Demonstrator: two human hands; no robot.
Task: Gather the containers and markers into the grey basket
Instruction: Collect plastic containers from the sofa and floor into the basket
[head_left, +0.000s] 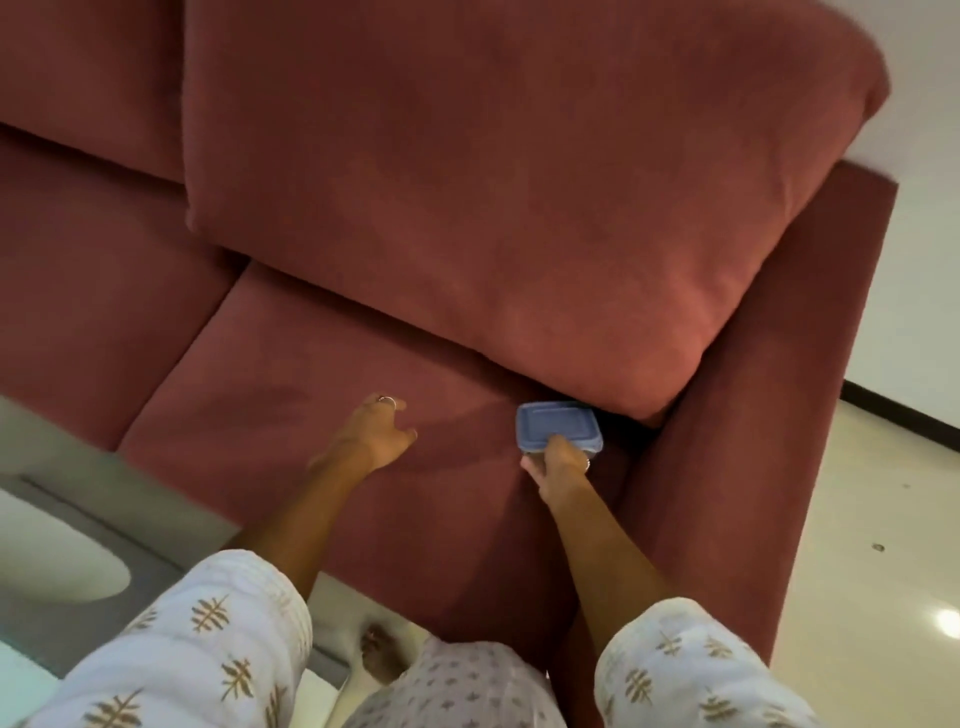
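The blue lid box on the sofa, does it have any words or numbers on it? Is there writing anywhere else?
None: no words, numbers or signs can be read anywhere.
The container in the right hand: blue lid looks plain, blurred.
The sleeves: only leaf-like patterns, no letters.
The sofa: plain red fabric.

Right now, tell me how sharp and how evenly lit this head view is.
Head view: soft all over, with motion blur on the left hand and the sofa's back cushion; warm, dim light on the sofa; a bright glare spot on the floor at lower right; dark shadow under the cushion behind the blue-lidded container that the right hand grips; wide-angle lens tilts the sofa arm.
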